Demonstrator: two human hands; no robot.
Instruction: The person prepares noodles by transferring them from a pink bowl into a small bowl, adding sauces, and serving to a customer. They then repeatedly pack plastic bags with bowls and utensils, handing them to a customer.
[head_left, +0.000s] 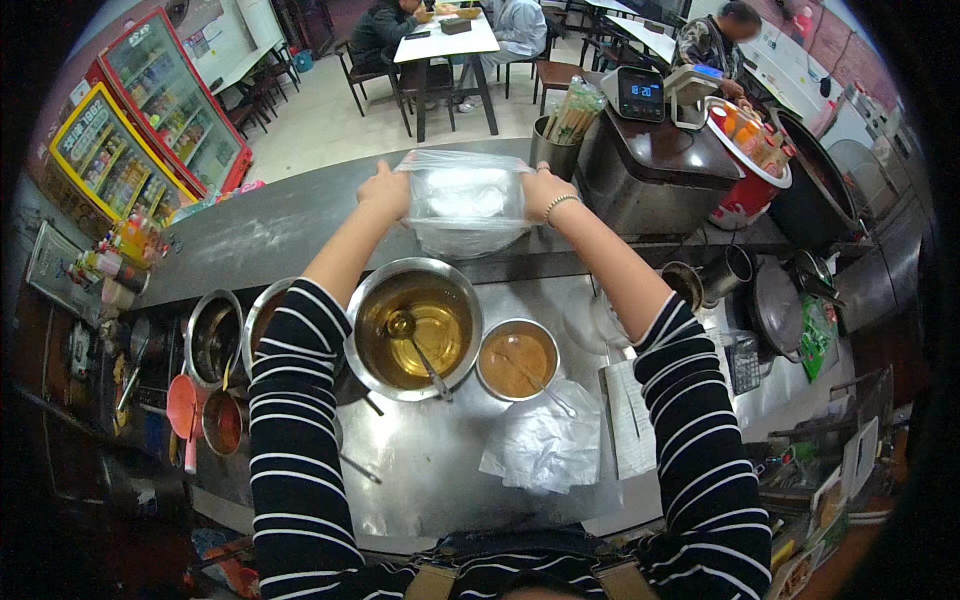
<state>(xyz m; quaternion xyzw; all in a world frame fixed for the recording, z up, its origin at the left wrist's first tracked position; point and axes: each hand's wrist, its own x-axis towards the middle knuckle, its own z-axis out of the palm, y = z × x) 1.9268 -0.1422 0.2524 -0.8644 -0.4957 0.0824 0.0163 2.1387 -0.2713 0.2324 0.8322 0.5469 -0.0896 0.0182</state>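
Note:
Both arms reach out over the raised metal counter, stretching a clear plastic bag (469, 191) between the hands. My left hand (386, 193) grips the bag's left side. Gripped in my right hand (546, 193), which has a beaded bracelet at the wrist, is the opposite side. Film pulls taut across the top, and a looser part bulges below; whether something is inside cannot be told. Nearer me, a wide steel bowl (360, 360) holds yellowish liquid and a ladle (430, 367). Beside it stands a smaller steel bowl (557, 352) of brownish sauce with a spoon.
Thin plastic bags (544, 442) lie on the worktop near a paper pad (630, 420). Past my right hand are a holder of wrapped chopsticks (571, 112) and a digital clock (637, 94). More pots (212, 337) stand left. Seated people are beyond the counter.

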